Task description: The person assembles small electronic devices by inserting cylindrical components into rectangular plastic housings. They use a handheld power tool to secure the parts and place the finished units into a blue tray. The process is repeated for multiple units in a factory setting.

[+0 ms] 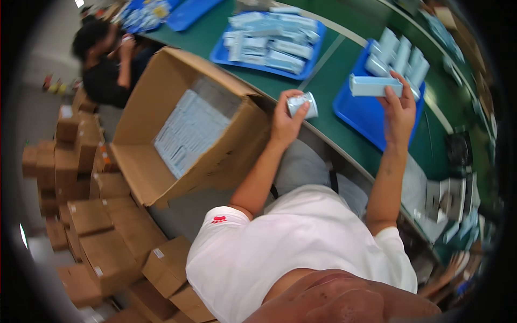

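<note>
My left hand (284, 125) is closed round a short whitish roll (303, 105), perhaps of labels or tape, near the table's front edge. A long, narrow light-blue carton (371, 86) lies level in my right hand (401, 110), gripped at its right end. Below that hand is a blue tray (358, 117), with several pale-blue cartons (399, 54) piled at its far end. Left of my left arm, a large cardboard box (231, 142) stands with its flaps up; rows of light-blue cartons (188, 129) fill its bottom.
Another blue tray (219, 53), heaped with pale-blue cartons, sits farther back on the green table (334, 64). A co-worker (107, 70) sits at the upper left. Brown cardboard boxes (113, 253) are stacked on the floor at left. Another person's arm (449, 274) shows at lower right.
</note>
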Demonstrator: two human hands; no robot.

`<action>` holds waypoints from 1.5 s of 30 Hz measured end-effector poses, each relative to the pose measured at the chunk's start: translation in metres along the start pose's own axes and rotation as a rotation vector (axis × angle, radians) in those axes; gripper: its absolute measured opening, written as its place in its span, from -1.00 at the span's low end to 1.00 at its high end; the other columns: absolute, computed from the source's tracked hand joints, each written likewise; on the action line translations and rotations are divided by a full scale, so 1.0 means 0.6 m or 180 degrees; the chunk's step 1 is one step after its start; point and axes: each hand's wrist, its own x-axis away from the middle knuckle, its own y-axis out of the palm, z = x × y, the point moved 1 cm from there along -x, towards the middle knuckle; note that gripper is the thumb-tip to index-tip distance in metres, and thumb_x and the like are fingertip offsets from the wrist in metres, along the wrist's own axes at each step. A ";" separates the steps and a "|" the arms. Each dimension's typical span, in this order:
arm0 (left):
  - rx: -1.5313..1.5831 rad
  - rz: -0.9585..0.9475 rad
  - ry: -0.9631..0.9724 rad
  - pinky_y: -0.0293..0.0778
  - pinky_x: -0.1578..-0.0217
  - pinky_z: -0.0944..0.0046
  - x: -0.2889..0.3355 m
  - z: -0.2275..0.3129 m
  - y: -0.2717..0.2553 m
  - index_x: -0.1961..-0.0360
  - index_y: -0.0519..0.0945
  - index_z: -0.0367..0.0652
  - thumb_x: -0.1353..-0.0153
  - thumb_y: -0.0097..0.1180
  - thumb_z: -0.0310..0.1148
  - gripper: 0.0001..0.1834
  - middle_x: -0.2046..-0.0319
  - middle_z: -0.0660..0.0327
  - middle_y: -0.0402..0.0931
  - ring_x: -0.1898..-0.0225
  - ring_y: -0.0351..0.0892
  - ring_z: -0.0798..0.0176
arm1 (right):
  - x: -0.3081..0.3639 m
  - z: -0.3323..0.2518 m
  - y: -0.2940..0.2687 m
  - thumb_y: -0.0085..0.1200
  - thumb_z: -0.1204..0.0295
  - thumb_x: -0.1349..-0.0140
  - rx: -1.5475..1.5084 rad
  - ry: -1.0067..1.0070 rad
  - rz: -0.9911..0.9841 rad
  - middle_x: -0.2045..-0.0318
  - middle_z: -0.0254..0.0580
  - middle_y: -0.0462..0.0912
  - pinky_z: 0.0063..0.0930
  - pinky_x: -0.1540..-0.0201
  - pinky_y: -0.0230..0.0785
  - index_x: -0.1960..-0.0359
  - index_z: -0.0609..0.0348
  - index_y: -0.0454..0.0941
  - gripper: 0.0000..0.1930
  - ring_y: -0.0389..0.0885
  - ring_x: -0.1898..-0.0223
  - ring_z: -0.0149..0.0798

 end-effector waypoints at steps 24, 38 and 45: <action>-0.0841 -0.0809 0.0505 0.61 0.05 0.30 0.021 0.033 0.120 -0.13 0.50 -0.26 -0.08 0.52 -0.47 -0.40 0.05 0.12 0.63 0.04 0.66 0.28 | 0.161 -0.034 -0.033 0.38 0.75 -0.07 0.1533 -0.2397 -0.0548 0.04 0.17 0.59 0.01 -0.06 0.69 -0.10 0.34 0.46 -0.46 0.74 0.05 0.08; -0.0087 -0.0936 0.0336 0.53 -0.01 0.30 0.051 0.007 0.157 -0.16 0.33 -0.19 -0.23 0.41 -0.43 -0.42 0.00 0.09 0.52 0.00 0.55 0.32 | 0.154 0.011 -0.034 0.41 0.68 -0.11 0.0457 -0.1039 -0.0150 0.04 -0.07 0.71 -0.35 -0.16 0.55 -0.23 0.30 0.47 -0.39 0.71 -0.04 -0.25; 0.1091 -0.1652 -0.1240 0.53 -0.09 0.25 0.083 0.008 0.172 -0.43 0.21 -0.23 -0.32 0.28 -0.46 -0.27 -0.17 0.06 0.45 -0.18 0.50 0.25 | 0.170 0.051 -0.033 0.36 0.66 -0.20 0.0480 -0.0551 -0.0007 -0.02 -0.13 0.68 -0.51 0.02 0.51 -0.19 0.27 0.51 -0.50 0.67 0.01 -0.38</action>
